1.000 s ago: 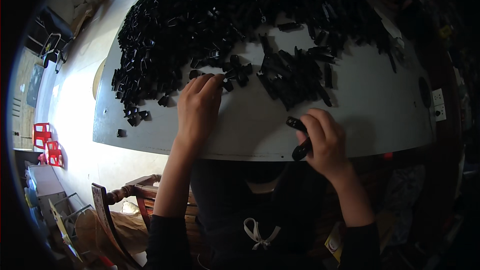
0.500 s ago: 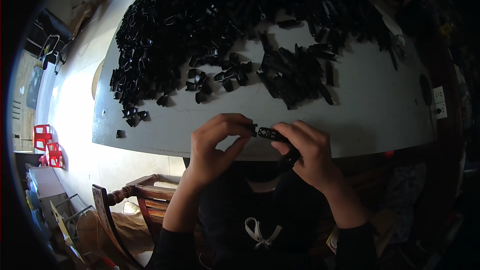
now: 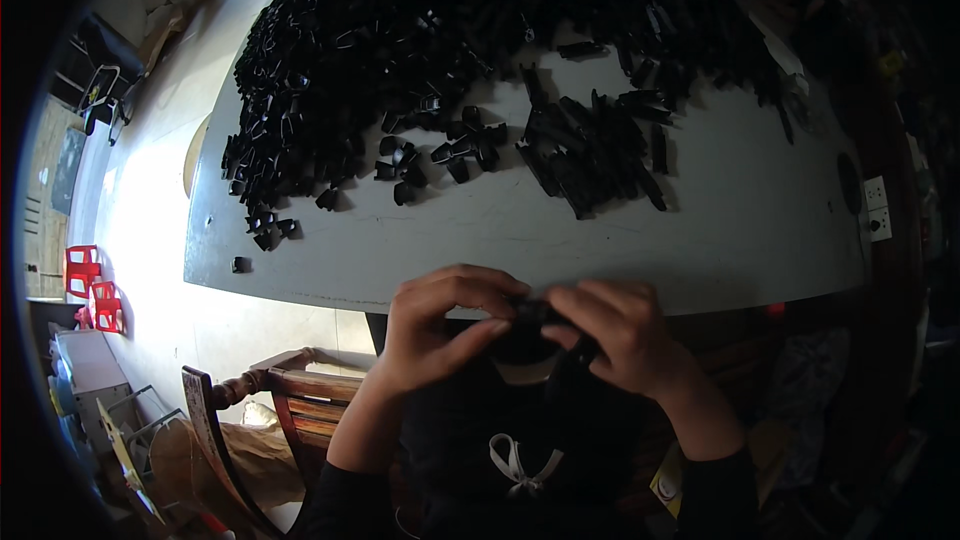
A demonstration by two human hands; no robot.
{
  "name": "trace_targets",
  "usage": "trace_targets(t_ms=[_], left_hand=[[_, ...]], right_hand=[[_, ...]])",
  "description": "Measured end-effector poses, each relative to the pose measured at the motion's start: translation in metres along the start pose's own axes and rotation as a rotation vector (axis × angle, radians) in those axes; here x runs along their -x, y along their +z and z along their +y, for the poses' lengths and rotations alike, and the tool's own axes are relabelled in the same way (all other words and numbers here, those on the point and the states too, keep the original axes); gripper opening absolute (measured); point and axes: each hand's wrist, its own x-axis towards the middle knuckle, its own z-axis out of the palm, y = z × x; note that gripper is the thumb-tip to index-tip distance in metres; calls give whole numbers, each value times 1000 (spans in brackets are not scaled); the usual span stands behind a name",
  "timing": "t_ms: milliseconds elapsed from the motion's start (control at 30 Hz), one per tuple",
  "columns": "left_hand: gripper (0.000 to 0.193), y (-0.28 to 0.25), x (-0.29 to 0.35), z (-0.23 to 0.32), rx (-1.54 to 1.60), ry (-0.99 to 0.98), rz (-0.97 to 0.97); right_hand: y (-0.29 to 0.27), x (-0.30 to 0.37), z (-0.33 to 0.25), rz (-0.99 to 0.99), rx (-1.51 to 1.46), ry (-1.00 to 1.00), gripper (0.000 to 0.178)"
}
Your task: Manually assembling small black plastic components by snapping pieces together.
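Just over the table's near edge, my left hand (image 3: 440, 328) and my right hand (image 3: 625, 332) meet in front of my chest. Dark plastic parts (image 3: 534, 313) show between their fingertips. The left thumb and fingers pinch a small black plastic piece, mostly covered by the fingers. In my right hand is a longer black plastic part, largely hidden by the curled fingers. The two parts are close together, but I cannot tell whether they are joined.
A big heap of black plastic pieces (image 3: 300, 90) covers the far side of the grey table (image 3: 430, 245). Longer black strips (image 3: 590, 155) lie in a looser pile. A wooden chair (image 3: 300, 405) stands at the lower left; red stools (image 3: 83, 270) are on the floor.
Both hands have moved down toward my body and closer together. The right hand's longer part, visible before with its perforated end, is now mostly covered by fingers and touches or nears the small piece.
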Motion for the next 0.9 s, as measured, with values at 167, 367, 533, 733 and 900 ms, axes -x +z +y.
trace_targets(t_ms=[167, 367, 533, 733, 900], left_hand=[[53, 26, 10, 11, 762, -96, -108], [40, 38, 4, 11, 684, -11, -174], [25, -2, -33, -30, -552, 179, 99], [25, -35, -65, -52, -1056, 214, -97], [22, -40, -69, -47, -1077, 208, -191]], right_hand=[[25, 16, -22, -84, -34, -124, 21], [27, 24, -28, -4, -251, 36, 23], [-11, 16, 30, 66, 174, 186, 22], [-67, 8, 115, 76, 676, 107, 42], [-64, 6, 113, -70, 678, -59, 41]])
